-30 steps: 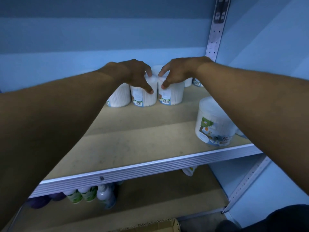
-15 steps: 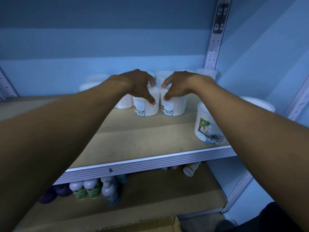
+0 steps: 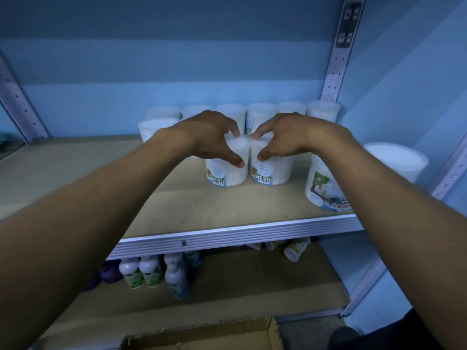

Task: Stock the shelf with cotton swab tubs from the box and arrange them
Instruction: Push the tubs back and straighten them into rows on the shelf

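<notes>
Two white cotton swab tubs stand side by side on the wooden shelf [image 3: 202, 205]. My left hand [image 3: 214, 137] grips the left tub [image 3: 227, 173] from above, thumb on its front. My right hand [image 3: 283, 135] grips the right tub [image 3: 275, 173] the same way. Behind them a row of several tubs [image 3: 260, 117] lines the back wall. A bigger tub [image 3: 323, 188] with a tree picture stands at the shelf's right front, partly behind my right arm, and another large tub [image 3: 396, 157] sits behind it. A cardboard box [image 3: 202, 337] lies open at the bottom.
A perforated metal upright [image 3: 338, 61] rises at the back right, another upright [image 3: 15, 102] at the left. On the lower shelf stand several white bottles [image 3: 151, 271], and a bottle [image 3: 295, 248] lies on its side. The shelf's metal front edge [image 3: 227, 236] runs across.
The view has tilted up, so the back row of tubs now shows. Both hands stay on the same two tubs, which sit a little nearer the front.
</notes>
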A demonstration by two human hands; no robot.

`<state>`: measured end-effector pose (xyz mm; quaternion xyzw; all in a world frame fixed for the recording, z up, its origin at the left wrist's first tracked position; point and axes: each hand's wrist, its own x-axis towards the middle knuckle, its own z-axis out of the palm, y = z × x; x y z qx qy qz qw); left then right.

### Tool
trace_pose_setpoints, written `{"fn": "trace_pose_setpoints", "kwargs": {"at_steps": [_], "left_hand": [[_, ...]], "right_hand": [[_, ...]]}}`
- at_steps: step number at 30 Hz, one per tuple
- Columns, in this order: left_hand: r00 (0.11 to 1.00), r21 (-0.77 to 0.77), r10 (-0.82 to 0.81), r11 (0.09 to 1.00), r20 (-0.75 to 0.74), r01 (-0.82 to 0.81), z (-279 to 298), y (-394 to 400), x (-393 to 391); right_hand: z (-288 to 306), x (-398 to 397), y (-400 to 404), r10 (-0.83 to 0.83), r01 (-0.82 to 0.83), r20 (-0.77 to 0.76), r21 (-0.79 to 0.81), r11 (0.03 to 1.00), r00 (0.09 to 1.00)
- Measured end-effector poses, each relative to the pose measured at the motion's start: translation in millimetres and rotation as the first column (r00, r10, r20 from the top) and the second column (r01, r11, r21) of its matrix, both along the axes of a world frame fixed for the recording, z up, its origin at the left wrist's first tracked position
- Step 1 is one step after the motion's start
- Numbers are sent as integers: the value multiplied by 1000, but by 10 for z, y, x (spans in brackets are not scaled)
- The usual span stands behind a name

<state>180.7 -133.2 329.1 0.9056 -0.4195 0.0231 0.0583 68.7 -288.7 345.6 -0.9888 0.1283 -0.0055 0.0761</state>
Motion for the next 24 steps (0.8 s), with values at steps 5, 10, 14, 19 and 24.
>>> {"fn": "trace_pose_setpoints", "kwargs": {"at_steps": [5,10,14,19,24], "left_hand": [[999,-98,-38,994,11,39,-80,222,-148],[995,-242,-93,966,26,96,-242,429,-261],[996,-325,-87,942,10,86,-330,488,-287],[998,-302,-62,952,-27,51,-331,485,-302],[996,-276,-58,961,-71,36,-266,519,-337]], "right_hand": [[-5,-135,69,34,-34,0,19,999,999],[35,-285,129,65,-64,-15,58,996,998],[14,-332,145,71,-70,-14,68,995,997],[10,-359,167,85,-84,-16,50,995,996],[48,-393,196,78,-76,-32,60,995,996]]}}
